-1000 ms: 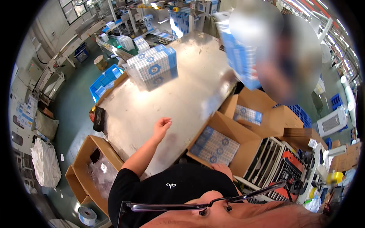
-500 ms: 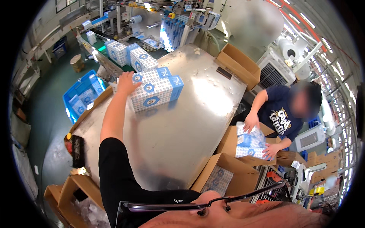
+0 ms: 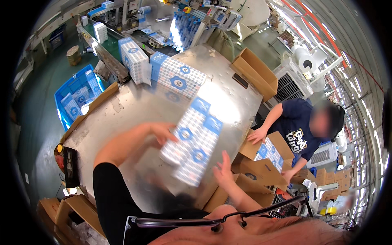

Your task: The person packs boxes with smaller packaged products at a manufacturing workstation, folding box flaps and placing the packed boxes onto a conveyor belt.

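Two white-and-blue patterned packs (image 3: 191, 143) lie side by side at a slant in front of me, over the metal table (image 3: 134, 163). My left hand (image 3: 163, 132) grips their left side, fingers bent against the nearer edge; its underside is hidden. My right hand (image 3: 223, 169) is off to the right of the packs, apart from them, fingers spread and holding nothing. Farther back on the table stands another pack of the same pattern (image 3: 178, 75), and beside it a further one (image 3: 134, 61) at the conveyor's end.
A co-worker (image 3: 296, 126) at the right has both hands on an open carton (image 3: 265, 169) with patterned packs inside. Another open carton (image 3: 255, 73) stands by the table's far right corner. At the left is a blue crate (image 3: 61, 102) holding packs; a cardboard box (image 3: 81, 208) stands lower left.
My left hand has drawn two packs from the far left toward me and to the right, turning them. My right hand has come into view. The co-worker's pack is now down inside the carton.
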Available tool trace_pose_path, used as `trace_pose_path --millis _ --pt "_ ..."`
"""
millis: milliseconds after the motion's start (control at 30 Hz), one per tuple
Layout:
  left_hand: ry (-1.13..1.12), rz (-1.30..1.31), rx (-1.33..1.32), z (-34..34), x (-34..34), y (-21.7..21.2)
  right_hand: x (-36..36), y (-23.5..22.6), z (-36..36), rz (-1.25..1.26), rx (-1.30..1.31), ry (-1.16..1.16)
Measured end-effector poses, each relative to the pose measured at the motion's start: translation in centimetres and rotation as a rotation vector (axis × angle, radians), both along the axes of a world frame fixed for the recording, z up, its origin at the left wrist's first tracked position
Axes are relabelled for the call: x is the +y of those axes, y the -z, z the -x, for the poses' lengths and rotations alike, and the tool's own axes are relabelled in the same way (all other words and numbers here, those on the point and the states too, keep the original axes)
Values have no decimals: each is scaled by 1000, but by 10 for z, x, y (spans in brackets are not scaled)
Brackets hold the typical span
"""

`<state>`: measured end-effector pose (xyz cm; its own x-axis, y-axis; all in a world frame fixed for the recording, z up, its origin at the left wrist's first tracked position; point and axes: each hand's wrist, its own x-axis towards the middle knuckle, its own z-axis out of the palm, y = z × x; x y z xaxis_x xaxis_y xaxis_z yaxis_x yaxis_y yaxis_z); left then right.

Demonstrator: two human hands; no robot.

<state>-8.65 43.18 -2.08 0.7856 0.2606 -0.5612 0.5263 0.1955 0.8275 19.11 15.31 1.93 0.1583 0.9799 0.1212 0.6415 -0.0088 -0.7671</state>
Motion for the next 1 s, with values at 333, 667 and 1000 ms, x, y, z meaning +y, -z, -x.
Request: trace_pose_path --millis 333,667,1000 --pt "-520 -1530 565 18 79 -52 45 -40 60 412 -594 -45" --pt "-93 -1327 143 -8 -128 -51 82 -16 32 223 -564 -152" --pt "-861 -137 144 142 -320 -8 -73 26 37 1242 939 -131"
